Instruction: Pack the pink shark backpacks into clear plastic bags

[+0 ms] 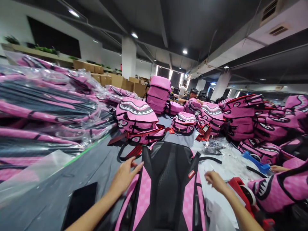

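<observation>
A pink and black backpack (168, 183) lies in front of me with its black padded back panel and shoulder straps facing up. My left hand (126, 176) is at its upper left edge, beside the left strap, with thumb and fingers apart and nothing visible in them. To the right of the pack, a little away from its right strap, is my right hand (215, 182). Its fingers are curled in, and I see nothing in them. A black strap end (210, 158) sticks out above the right hand. The lower end of the pack runs out of view.
Plastic-wrapped pink bags (48, 106) are piled at the left. More shark-mouth backpacks (137, 114) stand ahead, with stacks (240, 117) at the right. A dark flat panel (80, 202) lies on the grey table. A red tape dispenser (243, 195) and another person's hand (279, 168) are at right.
</observation>
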`<act>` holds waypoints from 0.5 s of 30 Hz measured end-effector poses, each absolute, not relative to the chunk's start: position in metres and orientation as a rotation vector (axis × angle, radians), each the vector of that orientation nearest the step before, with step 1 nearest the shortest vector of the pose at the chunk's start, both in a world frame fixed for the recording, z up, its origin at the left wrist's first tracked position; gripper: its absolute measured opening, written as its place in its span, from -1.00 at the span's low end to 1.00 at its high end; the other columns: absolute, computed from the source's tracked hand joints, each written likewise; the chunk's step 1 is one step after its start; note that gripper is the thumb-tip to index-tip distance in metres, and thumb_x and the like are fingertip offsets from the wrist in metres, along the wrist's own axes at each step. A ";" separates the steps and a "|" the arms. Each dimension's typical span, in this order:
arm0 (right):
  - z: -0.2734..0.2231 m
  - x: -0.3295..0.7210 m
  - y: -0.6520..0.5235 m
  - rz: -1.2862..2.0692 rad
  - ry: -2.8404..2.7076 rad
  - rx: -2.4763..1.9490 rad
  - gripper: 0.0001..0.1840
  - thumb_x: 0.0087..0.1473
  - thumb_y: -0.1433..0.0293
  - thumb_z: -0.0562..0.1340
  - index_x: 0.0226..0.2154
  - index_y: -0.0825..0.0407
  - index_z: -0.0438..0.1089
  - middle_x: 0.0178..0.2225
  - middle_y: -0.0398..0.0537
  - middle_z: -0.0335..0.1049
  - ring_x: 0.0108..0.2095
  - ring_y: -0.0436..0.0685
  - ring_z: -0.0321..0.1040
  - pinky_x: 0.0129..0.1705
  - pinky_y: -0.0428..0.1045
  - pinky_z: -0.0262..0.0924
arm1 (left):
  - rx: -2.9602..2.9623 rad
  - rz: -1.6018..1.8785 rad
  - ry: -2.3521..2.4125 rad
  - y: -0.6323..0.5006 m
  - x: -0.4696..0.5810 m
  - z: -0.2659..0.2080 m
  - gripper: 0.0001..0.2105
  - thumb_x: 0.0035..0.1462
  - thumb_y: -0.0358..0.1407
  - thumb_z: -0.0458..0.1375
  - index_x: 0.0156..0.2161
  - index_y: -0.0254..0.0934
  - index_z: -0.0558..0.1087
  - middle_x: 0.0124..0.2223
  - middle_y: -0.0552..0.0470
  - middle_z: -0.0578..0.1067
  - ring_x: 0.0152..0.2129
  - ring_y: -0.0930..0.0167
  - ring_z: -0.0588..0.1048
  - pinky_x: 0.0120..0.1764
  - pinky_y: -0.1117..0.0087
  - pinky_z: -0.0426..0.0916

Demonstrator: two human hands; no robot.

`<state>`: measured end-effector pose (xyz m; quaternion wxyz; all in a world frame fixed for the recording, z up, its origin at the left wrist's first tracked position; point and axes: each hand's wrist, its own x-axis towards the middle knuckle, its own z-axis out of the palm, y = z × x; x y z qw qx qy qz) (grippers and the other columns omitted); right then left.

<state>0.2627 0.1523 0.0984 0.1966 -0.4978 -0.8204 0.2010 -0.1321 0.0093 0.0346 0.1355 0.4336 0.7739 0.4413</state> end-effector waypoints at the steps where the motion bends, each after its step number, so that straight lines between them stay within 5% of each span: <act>1: 0.109 0.254 0.158 0.511 -2.299 -1.349 -0.75 0.18 0.38 0.21 -0.51 0.06 0.43 -0.54 -0.12 0.41 -0.52 0.07 0.38 -0.44 -0.07 0.20 | 1.227 1.225 2.262 0.033 -0.140 0.049 -0.36 0.06 0.16 0.10 0.07 -0.32 0.42 -0.14 -0.16 0.61 -0.04 0.07 0.55 0.07 0.13 0.37; 4: 0.140 0.207 0.156 0.336 -2.432 -1.086 -0.78 0.23 0.38 0.13 -0.29 0.01 0.51 -0.33 -0.03 0.55 -0.31 0.13 0.49 -0.26 -0.03 0.27 | 1.080 1.106 2.325 0.102 -0.162 0.077 -0.47 0.06 0.16 0.18 -0.20 -0.34 0.50 -0.32 -0.22 0.59 -0.14 -0.04 0.58 -0.09 0.10 0.40; 7: 0.149 0.145 0.140 0.218 -2.819 -0.785 -0.83 0.23 0.34 0.23 -0.16 -0.02 0.52 -0.18 0.01 0.57 -0.17 0.17 0.51 -0.15 -0.02 0.28 | 0.984 1.063 2.310 0.140 -0.182 0.086 -0.61 0.13 0.04 0.26 -0.34 -0.31 0.48 -0.41 -0.07 0.56 -0.30 0.17 0.60 -0.15 0.17 0.43; 10: 0.140 0.086 0.140 0.113 -2.977 -0.570 -0.75 0.18 0.36 0.32 -0.07 0.00 0.49 -0.08 0.07 0.52 -0.09 0.22 0.48 -0.11 0.01 0.30 | 0.974 1.130 2.244 0.143 -0.197 0.085 -0.69 0.25 -0.06 0.24 -0.29 -0.31 0.47 -0.36 0.08 0.53 -0.40 0.40 0.54 -0.21 0.27 0.47; 15: 0.119 -0.012 0.162 0.334 -2.798 -0.640 -0.64 0.15 0.47 0.33 0.02 -0.01 0.44 0.02 0.03 0.50 -0.01 0.16 0.43 -0.06 -0.04 0.24 | 0.914 1.331 2.145 0.124 -0.195 0.066 -0.71 0.33 -0.10 0.17 -0.13 -0.33 0.48 -0.27 0.04 0.54 -0.41 0.45 0.52 -0.30 0.33 0.51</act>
